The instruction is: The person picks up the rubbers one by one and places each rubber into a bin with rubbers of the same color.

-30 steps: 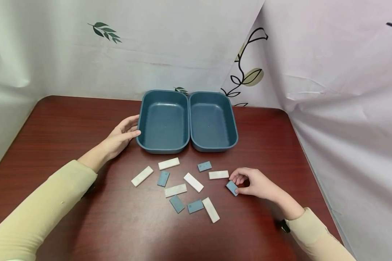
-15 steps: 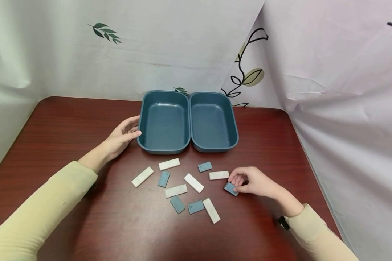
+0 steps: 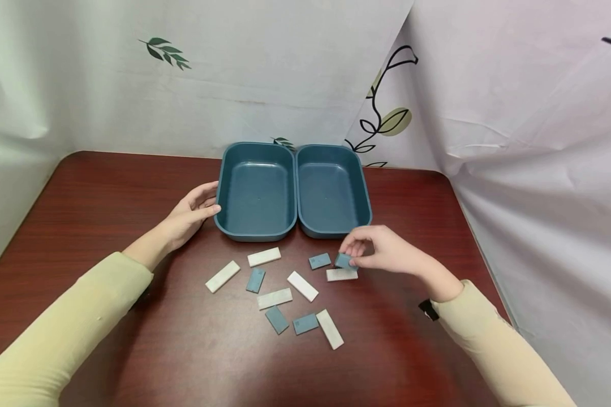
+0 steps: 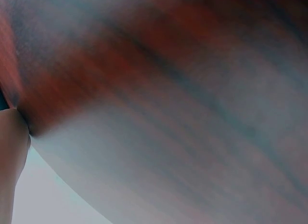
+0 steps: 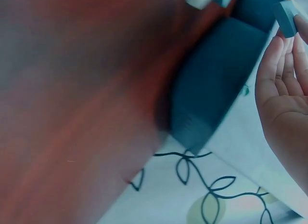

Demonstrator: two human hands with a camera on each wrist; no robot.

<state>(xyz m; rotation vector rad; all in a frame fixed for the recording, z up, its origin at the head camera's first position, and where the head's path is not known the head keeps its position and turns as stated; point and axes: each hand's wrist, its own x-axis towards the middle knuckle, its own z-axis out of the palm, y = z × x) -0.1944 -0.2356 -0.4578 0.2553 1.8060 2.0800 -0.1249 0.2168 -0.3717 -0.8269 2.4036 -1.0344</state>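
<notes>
My right hand (image 3: 384, 249) pinches a small blue-grey rectangular tile (image 3: 345, 261) between thumb and fingers. The tile is raised off the table, just in front of the right blue bin (image 3: 334, 230) and over the far edge of a white tile (image 3: 342, 275). In the right wrist view the pinched tile (image 5: 286, 19) shows at the upper right. My left hand (image 3: 185, 220) holds the left side of the other blue bin (image 3: 257, 234), thumb on the rim and fingers against the outer wall. Both bins have bare floors.
Several white tiles (image 3: 302, 286) and blue-grey tiles (image 3: 276, 320) lie scattered on the dark red table (image 3: 193, 350) before the bins. One blue-grey tile (image 3: 319, 260) lies just left of the right hand. A white patterned curtain (image 3: 265, 73) hangs behind the table.
My right hand has lifted the blue-grey tile off the table and carried it forward and left, toward the right bin. The left hand stays at the left bin.
</notes>
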